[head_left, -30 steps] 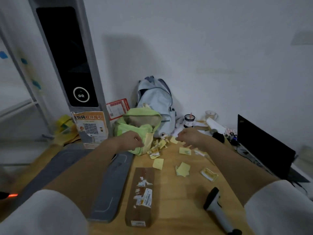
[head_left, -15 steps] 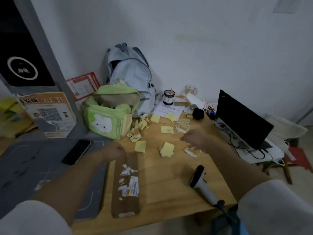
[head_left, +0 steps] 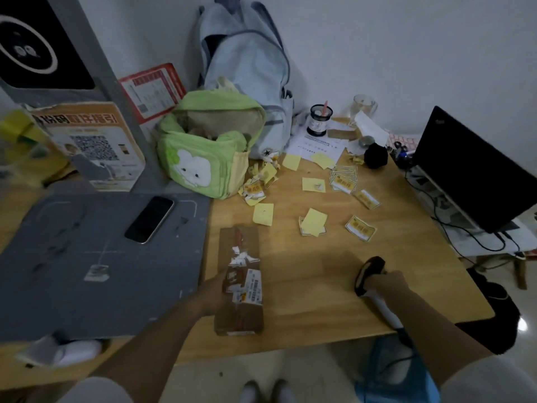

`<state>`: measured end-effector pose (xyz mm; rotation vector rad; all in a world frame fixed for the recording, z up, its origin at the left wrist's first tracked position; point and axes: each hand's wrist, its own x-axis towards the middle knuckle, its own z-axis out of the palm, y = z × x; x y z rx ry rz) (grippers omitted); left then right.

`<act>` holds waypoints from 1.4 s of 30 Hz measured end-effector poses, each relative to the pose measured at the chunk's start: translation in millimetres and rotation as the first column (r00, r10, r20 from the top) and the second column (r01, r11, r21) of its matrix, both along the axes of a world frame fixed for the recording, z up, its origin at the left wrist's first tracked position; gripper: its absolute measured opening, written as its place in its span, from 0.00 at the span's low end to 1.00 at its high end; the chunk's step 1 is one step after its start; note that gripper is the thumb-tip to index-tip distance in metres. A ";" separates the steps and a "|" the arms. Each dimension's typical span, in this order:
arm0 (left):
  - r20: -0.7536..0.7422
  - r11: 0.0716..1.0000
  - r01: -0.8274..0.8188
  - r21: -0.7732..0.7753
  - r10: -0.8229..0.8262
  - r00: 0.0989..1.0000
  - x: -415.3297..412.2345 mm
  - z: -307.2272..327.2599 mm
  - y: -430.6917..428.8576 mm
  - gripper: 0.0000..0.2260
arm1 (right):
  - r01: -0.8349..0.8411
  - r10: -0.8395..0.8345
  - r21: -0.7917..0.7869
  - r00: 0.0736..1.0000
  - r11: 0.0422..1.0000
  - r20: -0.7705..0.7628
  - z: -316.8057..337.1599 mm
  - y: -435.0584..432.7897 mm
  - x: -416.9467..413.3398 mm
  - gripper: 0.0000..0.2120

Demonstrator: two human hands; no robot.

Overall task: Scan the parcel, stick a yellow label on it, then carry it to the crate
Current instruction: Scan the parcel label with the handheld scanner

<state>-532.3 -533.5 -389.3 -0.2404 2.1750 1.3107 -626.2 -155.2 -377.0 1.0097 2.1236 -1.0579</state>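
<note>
A long brown cardboard parcel [head_left: 239, 312] with torn white labels lies on the wooden table [head_left: 313, 286], reaching to its front edge. My left hand [head_left: 213, 292] grips the parcel's left side at about mid-length. My right hand [head_left: 388, 282] is closed around the handheld barcode scanner [head_left: 370, 274], whose black head points left toward the parcel. Several yellow labels [head_left: 313, 222] and sticker sheets [head_left: 360, 228] are scattered over the far half of the table. No crate is in view.
A grey mat [head_left: 87, 263] with a phone [head_left: 149, 219] covers the left. Behind stand a green bag [head_left: 203, 158], a blue backpack [head_left: 247, 62] and a kiosk post [head_left: 87, 53]. A laptop [head_left: 470, 170] with cables sits on the right. My feet [head_left: 264, 391] show below the front edge.
Both hands drew back from the labels toward me. My left hand slid down the parcel and took hold of it; my right hand grasped the scanner. The camera tilted downward.
</note>
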 end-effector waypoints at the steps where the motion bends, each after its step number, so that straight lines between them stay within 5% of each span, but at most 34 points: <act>1: 0.026 0.999 0.008 -0.048 -0.006 1.000 2.7 -11.4 1.9 0.53 | -0.033 0.033 0.003 0.999 0.999 0.041 -4.1 -0.4 5.6 0.30; 7: 0.012 0.993 -0.072 -0.097 0.074 0.997 11.3 -29.3 23.2 0.56 | -0.373 0.366 0.233 0.928 0.898 0.076 -29.8 7.7 22.7 0.23; 11: -0.002 0.991 -0.084 -0.101 0.085 0.996 13.3 -25.7 29.0 0.56 | -0.424 0.443 0.339 0.896 0.840 0.021 -30.5 4.7 32.5 0.16; 15: -0.027 0.991 -0.097 -0.089 0.095 0.995 17.9 -24.5 35.0 0.50 | -0.385 0.393 0.242 0.919 0.891 0.016 -26.0 -5.2 37.8 0.17; 20: -0.047 0.984 -0.141 -0.109 0.136 0.990 23.9 -28.3 36.6 0.47 | -0.047 0.036 -0.050 0.978 0.998 -0.207 -18.4 -19.0 29.3 0.07; 22: -0.033 0.983 -0.143 -0.116 0.141 0.990 25.4 -28.4 35.1 0.47 | -0.120 0.092 -0.110 0.969 0.987 -0.229 -1.7 -25.1 25.0 0.04; 26: 0.004 0.991 -0.057 -0.121 0.058 0.998 26.6 -23.7 34.6 0.47 | -0.486 0.451 -0.165 0.868 0.858 -0.209 49.5 -51.0 16.8 0.04; 29: 0.018 0.990 0.017 -0.141 -0.014 1.000 28.3 -20.9 38.4 0.48 | -0.752 0.733 -0.095 0.658 0.653 -0.172 88.5 -78.4 24.0 0.02; 33: 0.023 0.988 0.024 -0.152 -0.020 1.000 29.4 -20.8 40.7 0.49 | -0.909 0.907 -0.012 0.417 0.417 -0.055 117.3 -108.6 43.0 0.06; 37: 0.016 0.984 0.037 -0.174 -0.035 0.999 29.5 -20.0 41.4 0.49 | -0.922 0.922 0.031 0.387 0.386 0.014 119.3 -116.1 53.3 0.05; 42: 0.006 0.978 0.047 -0.202 -0.046 0.999 28.4 -20.9 43.4 0.49 | -0.868 0.867 -0.002 0.497 0.497 -0.038 122.7 -111.9 58.5 0.05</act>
